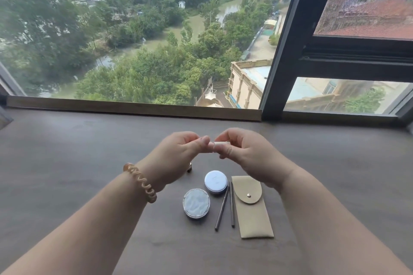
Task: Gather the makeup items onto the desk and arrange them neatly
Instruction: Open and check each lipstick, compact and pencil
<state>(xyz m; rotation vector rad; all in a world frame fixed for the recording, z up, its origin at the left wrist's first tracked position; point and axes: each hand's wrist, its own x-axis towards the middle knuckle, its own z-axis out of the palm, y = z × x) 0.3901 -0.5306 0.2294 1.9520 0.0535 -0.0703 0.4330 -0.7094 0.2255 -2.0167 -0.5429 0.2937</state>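
Above the dark desk (67, 163), my left hand (178, 154) and my right hand (243, 154) meet fingertip to fingertip around a small white tube (220, 143), mostly hidden by the fingers. Below the hands lie a round pale-blue compact (215, 181), a round silver jar with a marbled lid (196, 202), two thin dark pencils (222, 206) side by side, and a tan snap pouch (251, 207). A small gold-coloured object (189, 167) peeks out under my left hand.
A wooden sill strip (134, 108) and dark window frame (279, 51) run along the desk's far edge, with a large window behind. A coiled hair tie (140, 182) is on my left wrist. Bare desk extends left and right of the items.
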